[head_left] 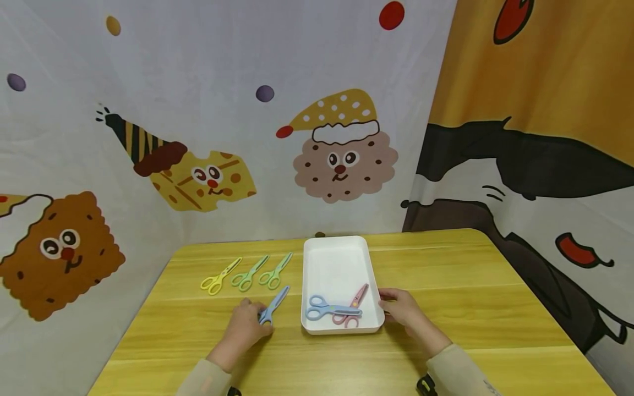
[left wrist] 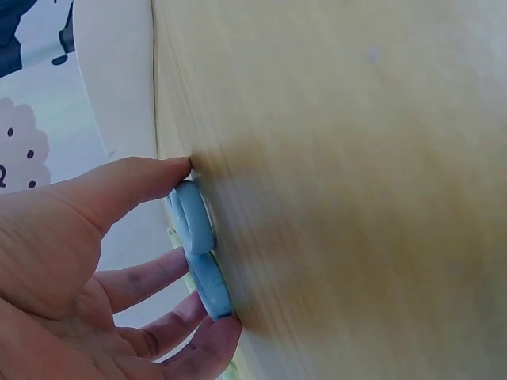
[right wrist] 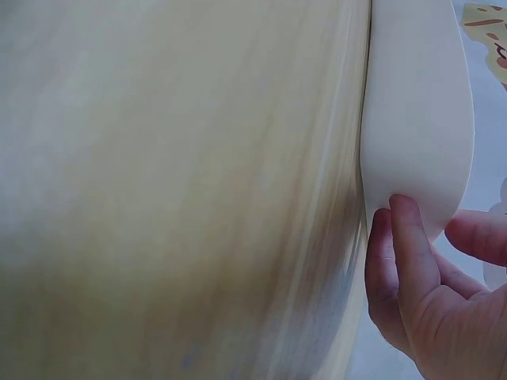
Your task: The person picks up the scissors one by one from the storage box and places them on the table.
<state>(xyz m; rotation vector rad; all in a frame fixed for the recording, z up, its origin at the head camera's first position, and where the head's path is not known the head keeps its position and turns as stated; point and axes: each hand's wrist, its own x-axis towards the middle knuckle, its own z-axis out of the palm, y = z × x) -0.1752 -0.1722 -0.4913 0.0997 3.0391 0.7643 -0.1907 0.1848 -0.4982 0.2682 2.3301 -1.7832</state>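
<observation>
While the left hand pinches a pair of blue scissors by the loops, with its thumb on one side and its fingers on the other, the right hand grasps the edge of a white tray near its near right corner. The right fingers press against the tray's outer wall, and the right thumb sits at the rim. The gripped scissors lie low over the counter, just left of the tray, blades pointing away from the person and slightly rightward.

Inside the tray, at the near end, a second blue pair lies crosswise, loops to the left and tips to the right, over the handle part of some pink scissors, whose blades angle toward the far right.

Beyond the left hand, three more pairs rest side by side on the counter, apart from one another: yellow scissors on the left, a green pair in the middle and another green pair nearest the tray. All three have their loops toward the person. A patterned cloth hangs behind the counter, and pale sleeves cover both forearms.
</observation>
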